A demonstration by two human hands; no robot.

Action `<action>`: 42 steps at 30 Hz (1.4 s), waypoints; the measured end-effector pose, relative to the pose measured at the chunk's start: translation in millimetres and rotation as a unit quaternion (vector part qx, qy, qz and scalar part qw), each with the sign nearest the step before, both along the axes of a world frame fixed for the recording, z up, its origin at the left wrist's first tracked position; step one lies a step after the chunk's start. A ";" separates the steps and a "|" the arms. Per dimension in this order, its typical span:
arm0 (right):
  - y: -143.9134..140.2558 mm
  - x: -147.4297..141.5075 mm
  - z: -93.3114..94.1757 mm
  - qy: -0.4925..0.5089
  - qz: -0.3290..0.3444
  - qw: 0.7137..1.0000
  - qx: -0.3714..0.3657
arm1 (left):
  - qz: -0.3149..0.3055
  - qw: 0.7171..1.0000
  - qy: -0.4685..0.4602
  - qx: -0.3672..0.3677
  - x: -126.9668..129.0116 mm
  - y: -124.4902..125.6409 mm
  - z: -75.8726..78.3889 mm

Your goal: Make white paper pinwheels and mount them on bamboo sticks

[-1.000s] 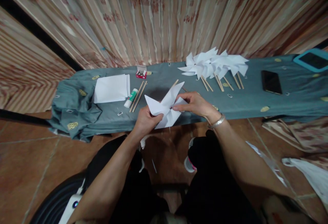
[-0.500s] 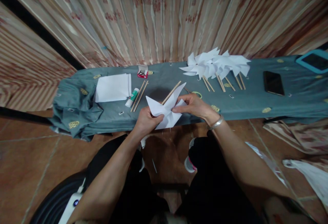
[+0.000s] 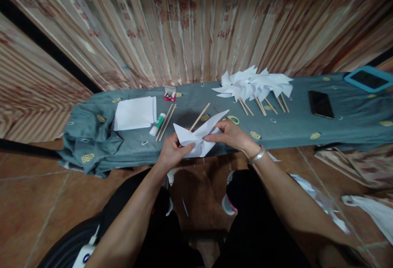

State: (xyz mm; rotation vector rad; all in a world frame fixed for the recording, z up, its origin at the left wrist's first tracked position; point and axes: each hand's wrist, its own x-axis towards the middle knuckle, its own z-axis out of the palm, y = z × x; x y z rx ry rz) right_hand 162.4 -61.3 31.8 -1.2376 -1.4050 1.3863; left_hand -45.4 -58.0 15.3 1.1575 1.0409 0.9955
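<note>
Between my hands is a white paper pinwheel (image 3: 201,140), its pointed blades fanning out above the cloth's front edge. My left hand (image 3: 175,150) pinches its left side, thumb on top of the paper. On the right side, my right hand (image 3: 230,136) grips it with the thumb pressed near the centre. A wooden stick (image 3: 200,116) extends away behind the pinwheel; its near end is hidden by the paper. Close to my right hand lie scissors (image 3: 233,119) with a green handle, partly covered by the paper.
Finished-looking pinwheels (image 3: 254,83) on sticks lie in a row at the back right. A glue stick (image 3: 157,124), loose sticks (image 3: 167,121), a small red box (image 3: 170,94) and white paper (image 3: 134,113) are on the left. A phone (image 3: 321,104) and blue-framed tablet (image 3: 368,78) lie far right.
The pinwheel has tilted in my hands, and its upper right blade now leans further right. Both hands keep their grip. The whole view has shifted slightly.
</note>
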 end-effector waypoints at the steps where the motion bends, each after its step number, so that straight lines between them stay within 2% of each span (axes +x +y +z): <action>1: -1.1 1.7 1.7 -0.006 -0.009 1.000 0.013 | -0.001 1.000 -0.021 -0.002 -1.4 1.2 1.2; 5: -6.4 11.0 8.0 -0.031 -0.057 0.995 0.075 | 0.032 0.994 -0.105 -0.014 -6.1 8.2 3.2; 9: -12.9 16.5 8.1 -0.055 -0.078 0.993 0.074 | 0.074 0.982 -0.160 -0.062 -7.4 12.0 2.3; 13: -20.5 15.9 7.2 -0.088 -0.092 0.989 0.077 | 0.078 0.972 -0.200 -0.092 -6.4 10.1 3.4; 22: -30.6 11.8 19.8 -0.099 -0.068 0.987 0.104 | 0.060 0.978 -0.179 -0.090 -4.3 6.2 11.2; 31: -32.8 12.9 17.4 -0.090 -0.076 0.990 0.076 | 0.053 0.981 -0.167 -0.079 -2.3 6.5 4.8; 42: -33.7 15.4 15.9 -0.092 -0.065 0.990 0.085 | 0.042 0.985 -0.151 -0.071 -1.5 5.1 5.5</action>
